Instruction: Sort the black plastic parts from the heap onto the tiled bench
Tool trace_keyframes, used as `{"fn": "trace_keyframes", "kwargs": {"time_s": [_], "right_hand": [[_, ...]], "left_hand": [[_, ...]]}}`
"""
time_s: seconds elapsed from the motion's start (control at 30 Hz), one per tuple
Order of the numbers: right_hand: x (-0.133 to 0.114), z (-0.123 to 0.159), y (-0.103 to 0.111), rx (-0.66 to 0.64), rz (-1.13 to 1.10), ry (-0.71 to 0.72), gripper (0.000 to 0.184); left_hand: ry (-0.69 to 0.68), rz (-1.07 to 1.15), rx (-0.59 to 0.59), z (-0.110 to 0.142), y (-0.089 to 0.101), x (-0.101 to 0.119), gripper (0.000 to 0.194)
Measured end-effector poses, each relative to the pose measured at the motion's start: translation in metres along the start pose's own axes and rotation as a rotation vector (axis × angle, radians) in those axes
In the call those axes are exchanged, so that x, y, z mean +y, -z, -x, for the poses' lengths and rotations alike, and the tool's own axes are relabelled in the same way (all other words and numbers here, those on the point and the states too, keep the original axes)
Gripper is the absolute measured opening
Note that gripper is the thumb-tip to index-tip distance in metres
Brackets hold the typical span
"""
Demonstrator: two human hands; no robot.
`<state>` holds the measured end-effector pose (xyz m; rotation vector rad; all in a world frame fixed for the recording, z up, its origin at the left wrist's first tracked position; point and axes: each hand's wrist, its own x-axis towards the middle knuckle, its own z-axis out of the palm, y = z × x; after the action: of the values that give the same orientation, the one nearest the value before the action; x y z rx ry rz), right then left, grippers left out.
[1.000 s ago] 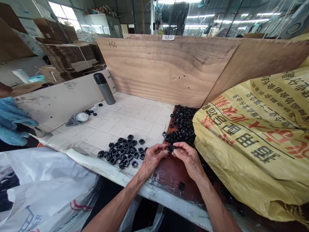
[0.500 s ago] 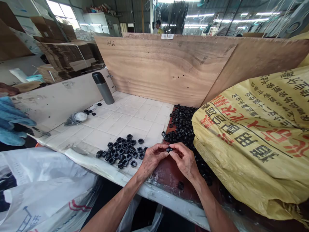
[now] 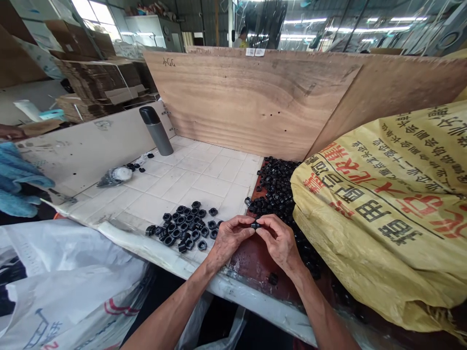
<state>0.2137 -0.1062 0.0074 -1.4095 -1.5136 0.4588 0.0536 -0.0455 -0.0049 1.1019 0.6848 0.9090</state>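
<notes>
Between the fingertips of both hands is a small black plastic part (image 3: 255, 225), mostly covered by the fingers. My left hand (image 3: 232, 236) pinches it from the left, and my right hand (image 3: 278, 238) pinches it from the right. Left of my left hand, a loose group of black ring-shaped caps (image 3: 181, 226) lies on the pale tiled tabletop (image 3: 197, 180). Beyond my right hand spreads a big heap of small black parts (image 3: 277, 187) on a dark red surface (image 3: 251, 265). One single black piece (image 3: 273, 278) rests below my right wrist.
A yellow woven sack (image 3: 379, 209) bulges over the right side. A grey flask (image 3: 156, 131) stands at the back left, near a small plastic bag (image 3: 115, 177). Wooden boards (image 3: 241, 102) wall the back. White sacks (image 3: 65, 282) hang at front left; a person's blue sleeve (image 3: 20, 180) shows at left.
Both hands stay in nearly the same place with the small black part between them. The view has shifted very slightly; nothing else has visibly moved.
</notes>
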Motion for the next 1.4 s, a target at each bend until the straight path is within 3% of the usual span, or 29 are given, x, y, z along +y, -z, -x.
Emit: {"fn": "trace_keyframes", "kwargs": {"time_s": [0.07,0.23,0.37,0.43,0.6,0.87,1.17,1.27,1.4], "right_hand": [[0.0,0.0,0.0,0.0,-0.005,0.002,0.011],[0.001,0.001,0.001,-0.015,-0.007,0.054,0.015],[0.002,0.001,0.0,-0.062,-0.022,0.143,0.019],[0.002,0.0,0.0,-0.064,-0.02,0.134,0.017],[0.002,0.0,0.0,-0.009,-0.006,0.037,0.013],[0.005,0.006,-0.006,0.006,0.009,-0.117,0.021],[0.0,0.001,-0.003,-0.032,-0.271,-0.389,0.023],[0.004,0.002,-0.004,-0.026,-0.192,-0.301,0.016],[0.008,0.002,-0.005,0.0,-0.029,-0.014,0.01]], "left_hand": [[0.028,0.037,-0.009,-0.001,0.0,-0.002,0.027],[-0.052,0.022,0.016,0.0,0.0,-0.001,0.022],[0.134,0.177,-0.047,-0.002,0.003,-0.003,0.027],[0.137,0.175,-0.052,-0.002,0.004,-0.005,0.028],[-0.031,0.007,-0.018,-0.001,0.001,-0.004,0.024],[-0.326,-0.241,-0.05,0.0,0.0,-0.01,0.018],[-0.298,-0.252,-0.065,-0.001,0.0,-0.015,0.017],[-0.162,-0.193,-0.032,-0.002,0.0,-0.014,0.02],[0.006,-0.039,-0.038,-0.004,0.001,-0.01,0.026]]}}
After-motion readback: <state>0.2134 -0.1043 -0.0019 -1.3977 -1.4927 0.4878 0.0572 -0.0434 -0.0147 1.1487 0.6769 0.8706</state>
